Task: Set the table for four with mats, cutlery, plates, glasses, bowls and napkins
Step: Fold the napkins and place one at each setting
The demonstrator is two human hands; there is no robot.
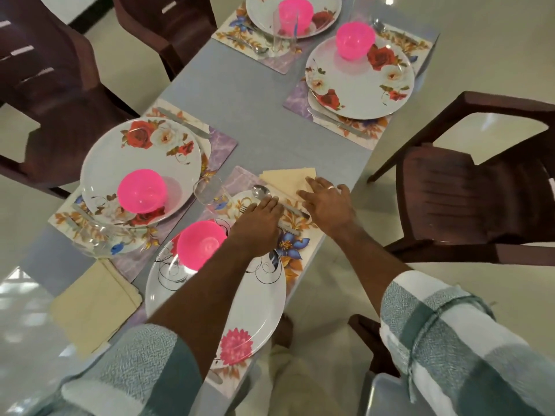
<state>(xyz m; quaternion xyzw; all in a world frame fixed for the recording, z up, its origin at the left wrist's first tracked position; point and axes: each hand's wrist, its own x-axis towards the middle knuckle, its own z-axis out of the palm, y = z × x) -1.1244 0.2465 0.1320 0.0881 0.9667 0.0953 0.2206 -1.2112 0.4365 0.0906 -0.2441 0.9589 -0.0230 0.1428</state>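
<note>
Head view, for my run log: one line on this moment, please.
left hand: flat on steel cutlery | right hand: flat on cream folded napkin | place: near floral mat

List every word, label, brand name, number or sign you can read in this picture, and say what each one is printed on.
None: no readable text anywhere.
The plates and mats carry only flower patterns.
The pink bowls, napkins and cutlery show no markings.

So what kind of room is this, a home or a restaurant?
Most likely a home dining area: a grey table set with floral plates and pink bowls, brown plastic chairs around it, on a glossy tiled floor.
</note>
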